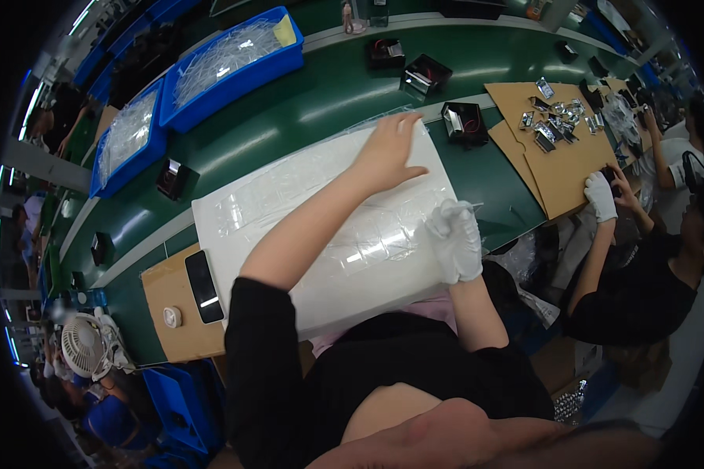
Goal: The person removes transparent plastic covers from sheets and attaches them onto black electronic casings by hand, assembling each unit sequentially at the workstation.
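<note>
My left hand point(389, 152) is bare and stretched over the far right part of a white sheet-covered surface point(305, 313), its fingers extended and thumb apart. My right hand point(455, 241), in a white glove, is curled closed above that surface's right edge. A thin pale tip shows beside its fingers; what it holds I cannot make out. Between and under my arms lie clear, shiny plastic film pieces point(375, 241). More clear film point(242, 199) lies to the left, partly hidden by my left forearm.
Blue bins point(296, 61) of clear plastic pieces stand at the back left. Black box-like units point(464, 123) sit along the green conveyor belt point(328, 86). A phone point(203, 287) and a small white roll point(172, 316) lie on cardboard at left. A co-worker handles something dark beside cardboard point(563, 168) at right.
</note>
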Demonstrator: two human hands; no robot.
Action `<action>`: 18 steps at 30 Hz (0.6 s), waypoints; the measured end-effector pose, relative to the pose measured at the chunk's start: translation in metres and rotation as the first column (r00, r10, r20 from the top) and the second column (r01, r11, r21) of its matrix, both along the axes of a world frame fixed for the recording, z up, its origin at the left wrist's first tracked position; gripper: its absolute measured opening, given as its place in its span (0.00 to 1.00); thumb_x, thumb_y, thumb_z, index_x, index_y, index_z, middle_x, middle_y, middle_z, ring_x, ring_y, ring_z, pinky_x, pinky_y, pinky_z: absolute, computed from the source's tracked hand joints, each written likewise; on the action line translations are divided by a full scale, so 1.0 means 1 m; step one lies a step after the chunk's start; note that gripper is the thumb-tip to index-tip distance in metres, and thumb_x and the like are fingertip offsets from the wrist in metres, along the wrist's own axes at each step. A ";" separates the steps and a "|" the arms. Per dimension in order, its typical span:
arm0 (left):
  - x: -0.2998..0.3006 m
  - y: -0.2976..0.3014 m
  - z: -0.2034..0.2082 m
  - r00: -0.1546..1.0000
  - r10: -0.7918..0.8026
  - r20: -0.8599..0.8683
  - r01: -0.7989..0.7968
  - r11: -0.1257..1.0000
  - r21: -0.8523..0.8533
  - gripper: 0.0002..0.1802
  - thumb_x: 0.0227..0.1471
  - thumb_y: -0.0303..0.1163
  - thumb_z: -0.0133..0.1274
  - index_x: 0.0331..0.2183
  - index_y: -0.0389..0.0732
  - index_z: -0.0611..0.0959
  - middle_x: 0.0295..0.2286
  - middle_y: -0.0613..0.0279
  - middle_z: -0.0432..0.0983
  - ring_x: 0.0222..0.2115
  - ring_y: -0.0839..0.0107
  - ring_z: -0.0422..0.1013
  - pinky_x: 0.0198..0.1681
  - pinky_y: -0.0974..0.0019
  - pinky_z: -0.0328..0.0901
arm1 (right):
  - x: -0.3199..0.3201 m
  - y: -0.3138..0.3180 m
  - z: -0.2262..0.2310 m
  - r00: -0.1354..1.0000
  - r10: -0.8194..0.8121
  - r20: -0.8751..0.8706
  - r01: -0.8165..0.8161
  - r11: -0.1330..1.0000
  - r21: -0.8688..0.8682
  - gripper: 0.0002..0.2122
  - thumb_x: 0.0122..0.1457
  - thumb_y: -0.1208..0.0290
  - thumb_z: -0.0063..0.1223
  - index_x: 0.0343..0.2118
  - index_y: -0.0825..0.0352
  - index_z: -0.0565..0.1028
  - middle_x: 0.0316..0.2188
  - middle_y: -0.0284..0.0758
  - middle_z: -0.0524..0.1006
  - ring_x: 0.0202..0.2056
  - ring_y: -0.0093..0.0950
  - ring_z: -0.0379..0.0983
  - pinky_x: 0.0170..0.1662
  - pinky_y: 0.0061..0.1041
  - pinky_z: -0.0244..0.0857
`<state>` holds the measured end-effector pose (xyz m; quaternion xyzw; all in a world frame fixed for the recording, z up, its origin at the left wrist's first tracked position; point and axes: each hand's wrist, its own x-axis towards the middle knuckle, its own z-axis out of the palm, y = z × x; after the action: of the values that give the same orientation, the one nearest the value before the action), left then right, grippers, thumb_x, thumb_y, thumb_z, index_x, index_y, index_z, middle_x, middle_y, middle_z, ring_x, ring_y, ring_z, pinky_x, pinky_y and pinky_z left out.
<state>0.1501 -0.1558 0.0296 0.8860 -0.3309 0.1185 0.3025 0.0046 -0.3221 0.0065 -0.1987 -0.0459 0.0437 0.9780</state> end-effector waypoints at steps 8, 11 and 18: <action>0.079 -0.108 -0.055 0.954 -0.006 -0.299 -0.009 0.999 -0.047 0.63 0.38 0.42 0.72 0.67 0.41 0.52 0.60 0.44 0.62 0.60 0.46 0.59 0.65 0.51 0.53 | -0.028 -0.037 0.029 0.999 -0.025 -0.024 0.012 0.903 -0.430 0.07 0.64 0.64 0.58 0.39 0.60 0.77 0.29 0.28 0.73 0.27 0.18 0.62 0.32 0.18 0.53; 0.084 -0.113 -0.058 0.922 -0.122 -0.367 0.069 0.986 -0.153 0.65 0.37 0.40 0.73 0.68 0.43 0.50 0.61 0.43 0.61 0.59 0.46 0.60 0.65 0.52 0.53 | -0.029 -0.040 0.026 0.995 -0.066 0.080 0.095 0.886 -0.453 0.07 0.64 0.63 0.58 0.38 0.60 0.76 0.28 0.28 0.73 0.26 0.18 0.62 0.31 0.18 0.53; 0.116 -0.115 -0.071 0.992 -0.127 0.015 0.127 0.992 -0.001 0.64 0.36 0.35 0.70 0.68 0.43 0.50 0.53 0.48 0.66 0.53 0.47 0.63 0.63 0.52 0.54 | -0.020 -0.037 0.058 0.999 -0.047 0.004 0.045 0.930 -0.365 0.08 0.67 0.64 0.55 0.39 0.64 0.75 0.26 0.32 0.75 0.24 0.20 0.65 0.30 0.18 0.58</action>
<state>0.2659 -0.2710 -0.0411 0.8620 -0.3888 0.1060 0.3076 -0.0157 -0.3592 0.0641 -0.3777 -0.0301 0.0291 0.9250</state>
